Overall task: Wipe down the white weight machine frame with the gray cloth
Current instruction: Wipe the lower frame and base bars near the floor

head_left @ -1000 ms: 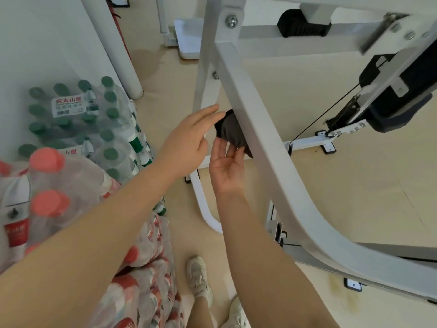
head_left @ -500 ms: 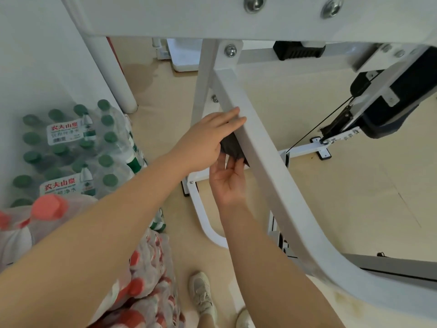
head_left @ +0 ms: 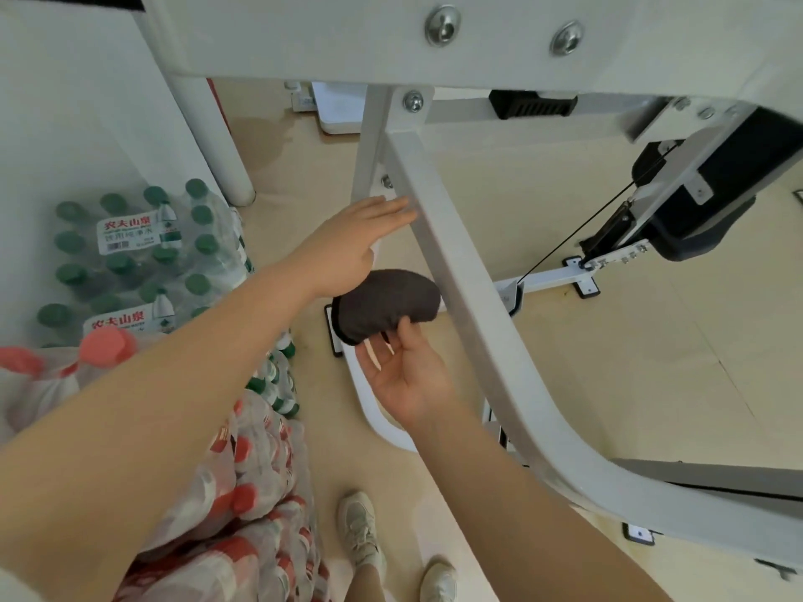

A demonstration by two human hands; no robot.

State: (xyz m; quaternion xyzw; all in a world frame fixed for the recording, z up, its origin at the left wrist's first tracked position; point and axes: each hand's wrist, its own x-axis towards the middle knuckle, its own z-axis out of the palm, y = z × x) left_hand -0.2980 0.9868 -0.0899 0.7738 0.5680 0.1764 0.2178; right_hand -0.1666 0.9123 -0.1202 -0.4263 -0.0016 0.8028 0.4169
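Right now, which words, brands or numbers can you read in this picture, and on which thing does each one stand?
"农夫山泉": red brand on the white label of the upper green-capped water pack.
"农夫山泉": the same on the lower green-capped pack's label.
Smaller print under both brands: too blurred to read.
Red-capped bottle pack: print unreadable.

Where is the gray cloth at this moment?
In the head view, the gray cloth sits mid-frame, draped over the right hand's fingers, just under the left hand and against the left side of the slanted white frame bar.

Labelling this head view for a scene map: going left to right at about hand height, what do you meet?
Green-capped water bottle packs → left hand → gray cloth → white slanted frame bar → black cable
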